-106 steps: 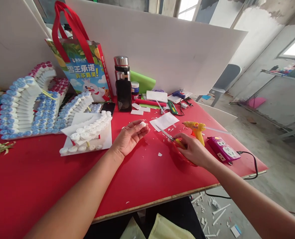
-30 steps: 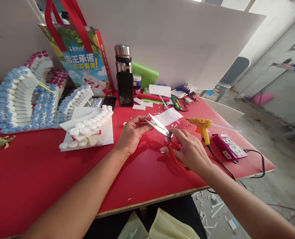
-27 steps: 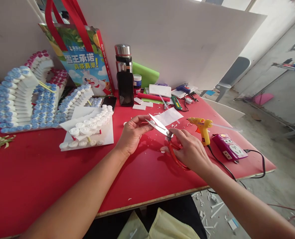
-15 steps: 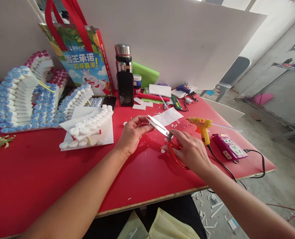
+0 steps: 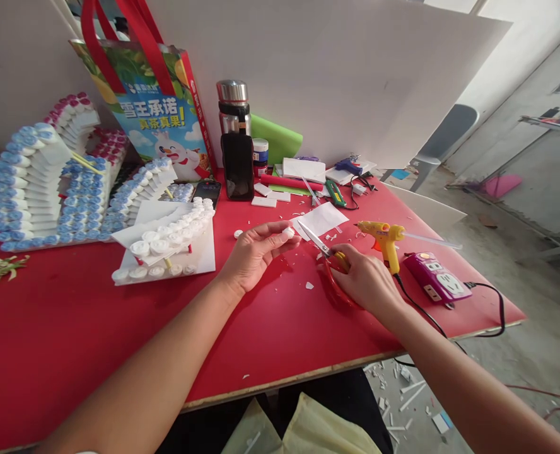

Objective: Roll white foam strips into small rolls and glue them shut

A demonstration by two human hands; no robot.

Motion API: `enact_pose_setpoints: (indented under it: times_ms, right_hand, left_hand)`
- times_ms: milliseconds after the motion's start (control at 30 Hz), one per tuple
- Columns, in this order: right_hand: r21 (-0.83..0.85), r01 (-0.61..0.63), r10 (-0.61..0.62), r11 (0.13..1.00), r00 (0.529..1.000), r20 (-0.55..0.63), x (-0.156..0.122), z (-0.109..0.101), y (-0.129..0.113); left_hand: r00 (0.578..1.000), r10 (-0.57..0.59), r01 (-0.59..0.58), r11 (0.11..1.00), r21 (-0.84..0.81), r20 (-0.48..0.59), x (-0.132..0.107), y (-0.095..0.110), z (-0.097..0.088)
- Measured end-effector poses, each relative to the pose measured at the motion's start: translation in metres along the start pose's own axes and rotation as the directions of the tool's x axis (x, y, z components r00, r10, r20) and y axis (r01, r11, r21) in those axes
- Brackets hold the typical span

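Between the thumb and fingers of my left hand (image 5: 261,249) is a small white rolled piece (image 5: 288,232), partly covered by the fingertips. My right hand (image 5: 367,277) grips orange-handled scissors (image 5: 314,237), their blades pointing up and left, apart from the white piece. Behind the blades lies a white sheet (image 5: 325,219) on the red table. Left of my left hand stands a white model (image 5: 171,243) edged with rolled white discs on a white board. One loose white disc (image 5: 238,234) lies close to my left wrist.
A yellow glue gun (image 5: 386,239) and a purple power strip (image 5: 436,277) with cables sit at right. At the back stand a bottle (image 5: 234,104), a black phone-like slab (image 5: 238,167) and a printed bag (image 5: 159,120). Blue-and-white models (image 5: 29,183) fill the left. White scraps dot the table (image 5: 261,340).
The scissors have drawn back to the right, away from my left fingertips. The white rolled piece now shows in my left hand, which has turned slightly. A dark phone's screen has lit up.
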State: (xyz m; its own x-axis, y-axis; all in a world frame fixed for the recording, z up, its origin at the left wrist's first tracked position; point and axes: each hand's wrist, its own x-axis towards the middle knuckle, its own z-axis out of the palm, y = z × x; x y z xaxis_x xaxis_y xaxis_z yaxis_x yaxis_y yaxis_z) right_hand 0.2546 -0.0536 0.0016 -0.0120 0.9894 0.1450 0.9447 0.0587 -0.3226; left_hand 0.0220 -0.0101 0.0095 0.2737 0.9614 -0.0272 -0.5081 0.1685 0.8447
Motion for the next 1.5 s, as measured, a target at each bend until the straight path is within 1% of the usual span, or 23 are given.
enact_pose_setpoints:
  times_ms: [67, 133, 200, 233, 300, 333, 367, 433, 467, 533, 567, 633, 733, 800, 867, 967, 1033, 1100, 1200, 1267, 1367, 1433, 1500]
  right_hand:
    - [-0.079, 0.029, -0.028, 0.996, 0.999, 0.017, 0.0, 0.0, 0.001]
    - [-0.16, 0.096, -0.091, 0.982, 0.995, 0.041, -0.001, -0.003, 0.0]
    - [-0.198, 0.18, -0.171, 0.964, 0.983, 0.059, -0.001, -0.01, -0.004]
    - [-0.178, 0.214, -0.208, 0.96, 0.977, 0.053, -0.001, -0.015, -0.008]
    - [-0.019, 0.238, -0.238, 0.971, 0.971, 0.006, 0.004, -0.024, -0.016]
    - [0.118, 0.216, -0.216, 0.969, 0.976, -0.015, 0.007, -0.027, -0.02]
    - [0.277, 0.167, -0.178, 0.946, 0.984, 0.015, 0.012, -0.029, -0.025]
    - [0.574, 0.033, -0.169, 0.818, 0.968, 0.185, 0.023, -0.028, -0.034]
    - [0.663, -0.023, -0.196, 0.749, 0.947, 0.254, 0.029, -0.025, -0.038]
    - [0.804, -0.109, -0.25, 0.585, 0.919, 0.306, 0.04, -0.016, -0.045]
    - [0.849, -0.155, -0.276, 0.506, 0.903, 0.329, 0.045, -0.011, -0.049]
    - [0.894, -0.209, -0.307, 0.395, 0.888, 0.343, 0.052, -0.001, -0.055]
    - [0.915, -0.239, -0.318, 0.326, 0.883, 0.344, 0.058, 0.009, -0.062]
    - [0.91, -0.255, -0.305, 0.327, 0.883, 0.357, 0.06, 0.015, -0.065]
    - [0.902, -0.268, -0.285, 0.338, 0.884, 0.37, 0.061, 0.022, -0.066]
    - [0.901, -0.277, -0.26, 0.334, 0.892, 0.371, 0.06, 0.034, -0.065]
    - [0.901, -0.275, -0.245, 0.335, 0.898, 0.365, 0.059, 0.04, -0.064]
    - [0.894, -0.253, -0.21, 0.37, 0.914, 0.346, 0.056, 0.043, -0.063]
    - [0.866, -0.189, -0.145, 0.463, 0.948, 0.285, 0.054, 0.044, -0.061]
    - [0.848, -0.138, -0.14, 0.511, 0.96, 0.241, 0.054, 0.043, -0.059]
    - [0.825, -0.088, -0.184, 0.559, 0.957, 0.226, 0.054, 0.041, -0.057]
    - [0.796, -0.039, -0.214, 0.605, 0.954, 0.209, 0.055, 0.037, -0.055]
    - [0.734, 0.048, -0.223, 0.678, 0.964, 0.142, 0.055, 0.032, -0.054]
  left_hand:
    - [1.0, 0.007, -0.007, 1.0, 0.007, 0.017, 0.0, -0.001, 0.0]
    - [0.999, 0.046, -0.047, 0.998, 0.049, 0.03, -0.001, -0.002, 0.0]
    - [0.994, 0.104, -0.107, 0.981, 0.16, 0.028, -0.002, -0.002, 0.002]
    - [0.991, 0.135, -0.137, 0.962, 0.237, 0.027, -0.003, -0.002, 0.003]
    - [0.979, 0.204, -0.199, 0.898, 0.393, 0.029, -0.006, -0.001, 0.007]
    - [0.969, 0.244, -0.234, 0.857, 0.458, 0.039, -0.007, 0.0, 0.009]
    - [0.957, 0.285, -0.273, 0.813, 0.515, 0.057, -0.008, 0.001, 0.01]
    - [0.925, 0.364, -0.353, 0.716, 0.602, 0.109, -0.008, 0.002, 0.011]
    - [0.908, 0.395, -0.389, 0.668, 0.635, 0.141, -0.008, 0.002, 0.011]
    - [0.876, 0.44, -0.447, 0.583, 0.679, 0.198, -0.006, 0.001, 0.007]
    - [0.862, 0.459, -0.467, 0.551, 0.692, 0.216, -0.004, 0.001, 0.004]
    - [0.845, 0.486, -0.483, 0.511, 0.711, 0.225, -0.001, 0.001, -0.002]
    - [0.837, 0.51, -0.476, 0.501, 0.723, 0.198, 0.002, 0.0, -0.01]
    - [0.842, 0.512, -0.456, 0.503, 0.734, 0.173, 0.004, -0.002, -0.014]
    - [0.86, 0.489, -0.414, 0.509, 0.755, 0.142, 0.005, -0.005, -0.017]
    - [0.908, 0.416, -0.313, 0.58, 0.752, 0.057, 0.005, -0.009, -0.017]
    - [0.919, 0.393, -0.269, 0.611, 0.745, 0.009, 0.005, -0.012, -0.014]
    - [0.922, 0.386, -0.251, 0.623, 0.741, -0.012, 0.003, -0.015, -0.01]
    - [0.928, 0.371, -0.232, 0.653, 0.721, -0.037, 0.001, -0.019, -0.004]
    - [0.929, 0.366, -0.223, 0.663, 0.715, -0.05, 0.0, -0.021, -0.001]
    - [0.921, 0.39, -0.262, 0.634, 0.728, -0.009, -0.002, -0.022, 0.002]
    - [0.909, 0.413, -0.306, 0.582, 0.753, 0.05, -0.001, -0.019, 0.003]
    - [0.892, 0.438, -0.346, 0.512, 0.786, 0.108, 0.0, -0.013, 0.0]
